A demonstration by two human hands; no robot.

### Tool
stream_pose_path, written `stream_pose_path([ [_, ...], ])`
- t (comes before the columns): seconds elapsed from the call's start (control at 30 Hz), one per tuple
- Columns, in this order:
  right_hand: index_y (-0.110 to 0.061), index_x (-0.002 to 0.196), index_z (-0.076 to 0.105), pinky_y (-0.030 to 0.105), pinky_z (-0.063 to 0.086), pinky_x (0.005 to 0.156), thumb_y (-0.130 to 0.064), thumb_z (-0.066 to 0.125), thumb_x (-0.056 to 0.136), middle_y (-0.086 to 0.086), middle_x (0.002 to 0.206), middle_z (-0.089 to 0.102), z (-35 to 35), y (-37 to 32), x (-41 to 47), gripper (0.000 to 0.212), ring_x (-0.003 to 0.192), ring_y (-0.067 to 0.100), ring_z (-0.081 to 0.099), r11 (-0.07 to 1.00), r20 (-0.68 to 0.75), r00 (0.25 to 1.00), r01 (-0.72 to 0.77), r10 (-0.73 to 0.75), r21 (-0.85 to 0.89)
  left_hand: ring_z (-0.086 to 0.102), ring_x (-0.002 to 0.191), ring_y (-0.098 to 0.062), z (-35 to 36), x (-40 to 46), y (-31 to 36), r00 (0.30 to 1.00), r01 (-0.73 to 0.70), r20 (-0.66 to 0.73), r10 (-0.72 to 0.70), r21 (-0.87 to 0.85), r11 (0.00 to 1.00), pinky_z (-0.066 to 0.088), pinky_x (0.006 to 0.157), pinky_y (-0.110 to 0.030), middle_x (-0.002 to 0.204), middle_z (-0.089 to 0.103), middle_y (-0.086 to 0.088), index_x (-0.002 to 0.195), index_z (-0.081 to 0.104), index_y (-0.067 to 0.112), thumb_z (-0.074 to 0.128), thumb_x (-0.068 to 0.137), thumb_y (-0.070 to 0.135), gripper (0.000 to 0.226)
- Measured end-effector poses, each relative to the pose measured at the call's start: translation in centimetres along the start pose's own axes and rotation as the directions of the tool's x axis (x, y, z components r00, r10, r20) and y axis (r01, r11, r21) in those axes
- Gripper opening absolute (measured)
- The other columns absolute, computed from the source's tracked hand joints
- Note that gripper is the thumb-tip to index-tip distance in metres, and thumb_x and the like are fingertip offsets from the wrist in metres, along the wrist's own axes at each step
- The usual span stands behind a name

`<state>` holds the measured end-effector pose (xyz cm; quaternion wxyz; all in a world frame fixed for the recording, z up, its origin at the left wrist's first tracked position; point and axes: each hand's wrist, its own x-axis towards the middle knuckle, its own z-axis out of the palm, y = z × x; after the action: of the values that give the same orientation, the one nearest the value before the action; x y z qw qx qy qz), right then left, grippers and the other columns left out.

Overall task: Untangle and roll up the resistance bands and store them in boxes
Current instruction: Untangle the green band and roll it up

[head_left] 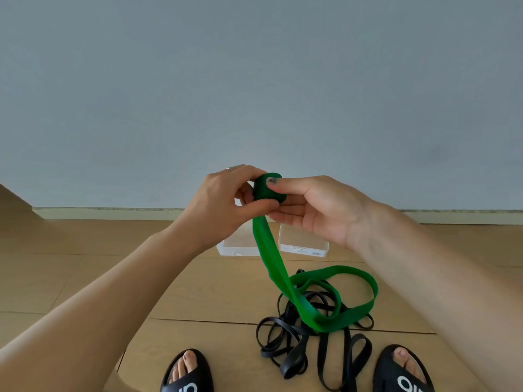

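In the middle of the frame, two hands hold a small roll of the green band (268, 188) up in the air. The left hand (223, 203) curls its fingers and thumb round the left side of the roll. The right hand (314, 209) pinches the other side, thumb on top and fingers under it. Both hands seem to be holding tight so the roll will not spring open, because stretchy rubber likes to pop back.

The loose part of the green band hangs down from the roll like a flat ribbon. It is wide, thin and smooth. Lower down, right of the middle, it lies on the floor in a big floppy loop. It hangs free so it can be wound up bit by bit.

Under that loop sits the black band (311, 343), a thin, shiny strip all knotted in curly loops. It is still a messy pile, so it looks like it waits its turn.

Just behind the hands, on the wooden floor (85, 278), stand two clear plastic boxes (304, 244) side by side. They are square and see-through. They look empty, but the hands hide part of them, so I cannot be sure.

At the bottom of the frame are two feet in black slippers (186, 374).
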<state>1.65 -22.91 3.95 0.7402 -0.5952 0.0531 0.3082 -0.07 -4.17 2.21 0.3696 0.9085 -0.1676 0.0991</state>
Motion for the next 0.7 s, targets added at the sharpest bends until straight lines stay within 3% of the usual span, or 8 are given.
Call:
stream_pose_path([
  [0.1,-0.001,0.109,0.075,0.032,0.064,0.085,-0.011,0.070,0.095,0.019,0.106,0.079,-0.1,0.1,0.0,0.018,0.086,0.022,0.077,0.996,0.050,0.998,-0.038,0.034,0.081,0.060,0.079,-0.009,-0.5,0.1,-0.2,0.999,-0.032,0.037,0.029,0.072,0.997,0.047,0.073,-0.017,0.084,0.065,0.012,0.104,0.071,0.024,0.079,0.086,0.029,0.020],
  [0.17,-0.002,0.114,0.076,0.039,0.061,0.096,-0.016,0.071,0.096,0.018,0.117,0.076,0.0,0.3,-0.1,0.023,0.093,0.022,0.073,0.996,0.067,0.998,-0.016,0.022,-0.087,0.057,0.077,-0.007,-0.7,0.2,-0.4,0.991,-0.087,0.109,0.072,0.142,0.986,0.043,0.069,-0.015,0.083,0.062,0.011,0.104,0.071,0.021,0.078,0.087,0.029,0.021],
  [0.27,-0.003,0.095,0.076,0.047,0.059,0.099,-0.031,0.081,0.082,0.012,0.089,0.067,1.3,0.9,-0.1,0.032,0.083,0.015,0.063,0.911,-0.005,0.999,0.034,-0.040,-0.411,0.054,0.072,-0.007,-0.7,0.3,-0.1,0.976,-0.173,0.169,0.138,0.216,0.961,0.039,0.065,-0.017,0.082,0.058,0.011,0.101,0.071,0.021,0.072,0.086,0.044,0.027],
  [0.33,-0.007,0.083,0.069,0.054,0.059,0.096,-0.038,0.084,0.067,0.010,0.077,0.058,1.5,1.5,0.2,0.039,0.073,0.018,0.061,0.878,-0.113,0.984,0.067,-0.136,-0.475,0.053,0.069,-0.006,-0.5,0.4,0.3,0.975,-0.192,0.152,0.160,0.229,0.954,0.043,0.063,-0.022,0.080,0.057,0.012,0.097,0.072,0.021,0.065,0.082,0.056,0.039],
  [0.4,0.002,0.086,0.073,0.053,0.059,0.096,-0.034,0.085,0.067,0.020,0.079,0.067,1.2,1.6,0.6,0.043,0.074,0.020,0.066,0.894,-0.135,0.977,0.093,-0.167,-0.438,0.055,0.068,-0.009,-0.4,0.4,0.3,0.980,-0.187,0.111,0.165,0.238,0.953,0.048,0.063,-0.029,0.078,0.059,0.012,0.095,0.073,0.022,0.072,0.080,0.052,0.033],
  [0.47,0.001,0.095,0.079,0.044,0.062,0.094,-0.019,0.083,0.078,0.024,0.099,0.076,0.8,1.1,0.5,0.026,0.081,0.020,0.072,0.930,-0.082,0.986,0.107,-0.145,-0.353,0.058,0.072,-0.007,-0.5,0.4,0.2,0.988,-0.153,0.059,0.143,0.247,0.957,0.050,0.066,-0.031,0.079,0.063,0.014,0.097,0.073,0.029,0.078,0.080,0.048,0.026],
  [0.6,-0.004,0.100,0.081,0.036,0.062,0.091,-0.008,0.076,0.090,0.011,0.102,0.081,0.3,0.4,0.2,0.012,0.089,0.021,0.077,0.991,-0.010,0.998,0.060,-0.061,-0.119,0.056,0.088,0.006,-0.8,0.1,0.2,0.999,-0.020,0.047,0.014,0.130,0.991,0.045,0.074,-0.014,0.082,0.065,0.022,0.101,0.069,0.042,0.080,0.081,0.045,0.023],
  [0.7,-0.003,0.107,0.079,0.033,0.063,0.087,-0.009,0.074,0.091,0.013,0.106,0.080,0.0,0.3,0.1,0.018,0.091,0.024,0.078,1.000,0.058,0.998,-0.012,0.012,0.006,0.056,0.086,0.000,-1.0,-0.1,0.4,0.999,-0.011,0.050,0.008,0.058,0.998,0.045,0.072,-0.014,0.081,0.065,0.019,0.098,0.071,0.037,0.082,0.081,0.038,0.021],
])
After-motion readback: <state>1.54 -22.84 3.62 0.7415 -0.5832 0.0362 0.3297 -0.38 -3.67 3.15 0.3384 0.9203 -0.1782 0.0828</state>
